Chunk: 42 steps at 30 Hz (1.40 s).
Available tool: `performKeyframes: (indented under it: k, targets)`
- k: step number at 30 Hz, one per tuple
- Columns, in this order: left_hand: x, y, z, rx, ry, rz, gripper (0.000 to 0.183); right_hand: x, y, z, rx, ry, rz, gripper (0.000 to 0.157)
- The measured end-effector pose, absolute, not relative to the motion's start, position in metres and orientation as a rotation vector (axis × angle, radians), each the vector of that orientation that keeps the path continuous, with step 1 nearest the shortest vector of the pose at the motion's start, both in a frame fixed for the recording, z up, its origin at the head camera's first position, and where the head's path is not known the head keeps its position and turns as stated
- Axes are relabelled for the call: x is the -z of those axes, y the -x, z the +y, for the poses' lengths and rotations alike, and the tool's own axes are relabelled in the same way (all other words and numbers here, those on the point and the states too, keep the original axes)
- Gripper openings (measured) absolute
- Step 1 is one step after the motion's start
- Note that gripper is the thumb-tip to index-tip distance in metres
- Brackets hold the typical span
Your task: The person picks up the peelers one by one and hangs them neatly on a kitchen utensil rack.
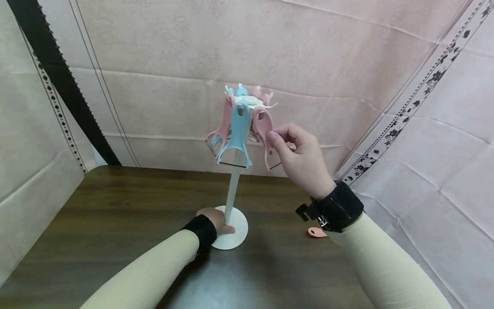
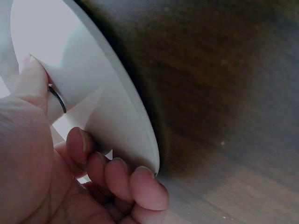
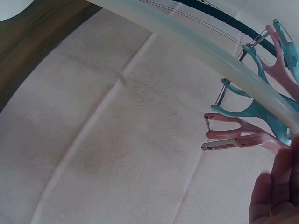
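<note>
A white stand with a round base [image 1: 238,231], a thin pole [image 1: 233,189] and a hooked top [image 1: 250,101] stands on the table, tilted in the head view. Pink and blue Y-shaped peelers hang around its hooks, among them a blue peeler [image 1: 240,124] at the front. My left hand [image 1: 216,219] grips the foot of the pole; in the left wrist view the thumb and curled fingers lie over the base [image 2: 107,84]. With thumb and fingertips, my right hand [image 1: 302,156] pinches a pink peeler [image 1: 263,124] at the right side of the top.
On the brown wooden table [image 1: 115,240], a salmon-pink handle [image 1: 317,232] lies partly hidden under the right wrist. A pale patterned cloth [image 1: 173,51] hangs behind the table, and more cloth [image 1: 436,180] closes off the right side.
</note>
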State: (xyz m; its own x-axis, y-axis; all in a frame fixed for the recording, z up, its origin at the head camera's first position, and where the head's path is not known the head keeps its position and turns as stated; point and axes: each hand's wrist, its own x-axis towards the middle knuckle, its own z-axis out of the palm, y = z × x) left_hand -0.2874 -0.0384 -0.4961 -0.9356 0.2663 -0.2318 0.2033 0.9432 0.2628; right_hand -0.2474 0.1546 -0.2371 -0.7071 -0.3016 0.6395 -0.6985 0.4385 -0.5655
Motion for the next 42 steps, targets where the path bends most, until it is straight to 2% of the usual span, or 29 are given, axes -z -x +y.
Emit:
performKeyframes:
  k: [13, 24, 34, 42]
  targets:
    - [0.503, 0.291, -0.038, -0.310, -0.349, 2.835, 0.052, 0.245, 0.248, 0.144, -1.027, -0.897, -2.333, 0.017]
    - [0.493, 0.286, -0.038, -0.316, -0.347, 2.840, 0.051, 0.254, 0.251, 0.141, -1.047, -0.909, -2.216, 0.017]
    - [0.487, 0.280, -0.039, -0.288, -0.365, 2.849, 0.050, 0.258, 0.252, 0.152, -1.067, -0.952, -2.128, 0.016]
    - [0.469, 0.272, -0.038, -0.260, -0.346, 2.830, 0.047, 0.269, 0.261, 0.179, -1.010, -0.858, -2.181, 0.014]
